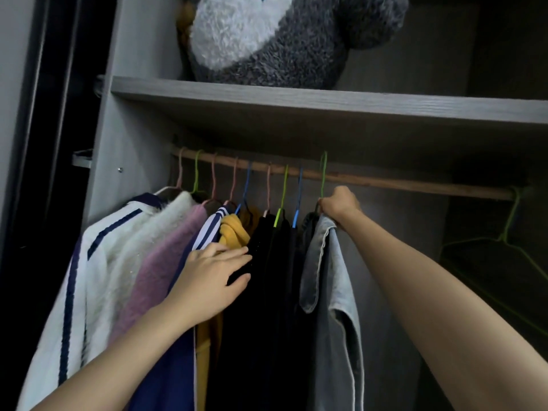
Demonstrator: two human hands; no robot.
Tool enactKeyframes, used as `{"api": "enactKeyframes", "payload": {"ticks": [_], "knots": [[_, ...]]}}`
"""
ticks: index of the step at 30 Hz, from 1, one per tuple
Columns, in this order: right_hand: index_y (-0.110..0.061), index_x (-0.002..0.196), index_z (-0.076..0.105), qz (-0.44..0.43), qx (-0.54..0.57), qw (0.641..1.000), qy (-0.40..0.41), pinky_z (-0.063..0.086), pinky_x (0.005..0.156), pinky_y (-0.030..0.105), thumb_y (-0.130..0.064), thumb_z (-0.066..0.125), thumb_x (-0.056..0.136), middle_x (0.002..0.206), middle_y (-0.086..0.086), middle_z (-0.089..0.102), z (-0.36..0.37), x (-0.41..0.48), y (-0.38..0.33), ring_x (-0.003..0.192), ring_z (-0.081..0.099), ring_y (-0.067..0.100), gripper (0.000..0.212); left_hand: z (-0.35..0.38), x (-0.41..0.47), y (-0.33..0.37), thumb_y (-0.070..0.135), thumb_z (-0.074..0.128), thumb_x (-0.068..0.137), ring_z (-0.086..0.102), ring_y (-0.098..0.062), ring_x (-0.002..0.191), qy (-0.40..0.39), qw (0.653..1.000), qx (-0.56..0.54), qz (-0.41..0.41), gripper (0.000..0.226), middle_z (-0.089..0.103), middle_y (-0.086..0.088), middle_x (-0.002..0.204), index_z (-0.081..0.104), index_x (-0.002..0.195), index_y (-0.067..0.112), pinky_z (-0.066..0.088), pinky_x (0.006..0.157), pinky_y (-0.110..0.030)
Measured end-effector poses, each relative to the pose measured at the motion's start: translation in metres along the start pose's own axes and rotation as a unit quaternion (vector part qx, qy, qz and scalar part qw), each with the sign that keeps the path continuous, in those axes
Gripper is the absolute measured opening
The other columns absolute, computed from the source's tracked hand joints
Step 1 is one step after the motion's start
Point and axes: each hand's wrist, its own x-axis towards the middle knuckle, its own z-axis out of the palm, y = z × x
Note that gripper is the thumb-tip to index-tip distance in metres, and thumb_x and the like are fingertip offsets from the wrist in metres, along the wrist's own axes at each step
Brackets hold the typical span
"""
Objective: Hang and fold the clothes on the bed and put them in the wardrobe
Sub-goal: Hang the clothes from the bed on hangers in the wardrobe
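Observation:
A wooden rail (pixel 400 180) runs across the open wardrobe. A grey denim garment (pixel 335 292) hangs from it on a green hanger (pixel 323 170). My right hand (pixel 339 204) grips the top of that hanger and the denim just under the rail. To its left hang several garments: a white fluffy one (pixel 118 256), a pink one (pixel 166 268), a yellow one (pixel 232 232) and black ones (pixel 267 292). My left hand (pixel 212 280) rests with straight fingers against the black and yellow garments.
A grey and white plush toy (pixel 281 40) sits on the shelf (pixel 326 97) above the rail. An empty green hanger (pixel 510 229) hangs at the rail's far right. The rail is bare between the denim and that hanger. A dark sliding door stands at the left.

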Motion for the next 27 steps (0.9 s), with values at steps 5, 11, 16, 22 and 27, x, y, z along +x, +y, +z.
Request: {"api": "enactKeyframes", "payload": {"ticks": [5,11,16,22,27], "knots": [[-0.004,0.083,0.057,0.001,-0.016,0.997,-0.076,0.042,0.073,0.033,-0.030,0.057,0.092,0.094,0.019,0.056,0.021,-0.002,0.021,0.088,0.056,0.025,0.028,0.000,-0.003,0.004,0.043,0.045,0.094,0.026,0.000,0.129,-0.002,1.000,-0.014,-0.007,0.042,0.034,0.026,0.144,0.044,0.136,0.037,0.017,0.102,-0.025],[0.001,0.083,0.055,-0.037,0.009,0.998,-0.047,0.038,0.072,0.032,-0.028,0.047,0.097,0.098,0.028,0.061,0.026,-0.018,0.021,0.102,0.057,0.039,0.033,-0.003,0.004,0.014,0.045,0.039,0.096,0.025,-0.003,0.129,-0.006,1.000,-0.007,0.003,0.042,0.037,0.020,0.143,0.044,0.136,0.035,0.019,0.100,-0.029],[0.011,0.084,0.059,-0.091,-0.109,0.990,-0.008,0.039,0.073,0.036,-0.018,0.044,0.095,0.105,0.032,0.060,-0.001,-0.040,0.053,0.103,0.054,0.040,0.034,-0.008,0.007,0.060,0.048,0.032,0.085,0.052,-0.025,0.112,0.085,0.991,-0.068,0.071,0.057,0.060,-0.002,0.117,0.063,0.120,0.015,0.036,0.089,-0.038],[-0.004,0.118,0.057,-0.050,-0.354,0.932,0.063,0.039,0.091,0.040,-0.022,0.048,0.093,0.125,0.016,0.050,-0.078,-0.063,0.123,0.119,0.041,0.033,0.032,0.000,0.021,0.129,0.038,0.040,0.081,0.063,-0.031,0.094,0.069,0.975,-0.109,0.184,0.045,0.067,-0.008,0.097,0.074,0.092,0.010,0.046,0.075,-0.044],[-0.007,0.124,0.049,0.014,-0.517,0.855,0.043,0.039,0.089,0.041,-0.018,0.052,0.090,0.127,0.014,0.046,-0.133,-0.093,0.166,0.119,0.040,0.033,0.036,0.008,0.025,0.172,0.035,0.043,0.083,0.065,-0.027,0.085,0.086,0.952,-0.133,0.263,0.038,0.067,-0.005,0.088,0.074,0.080,0.013,0.048,0.070,-0.040]]}}
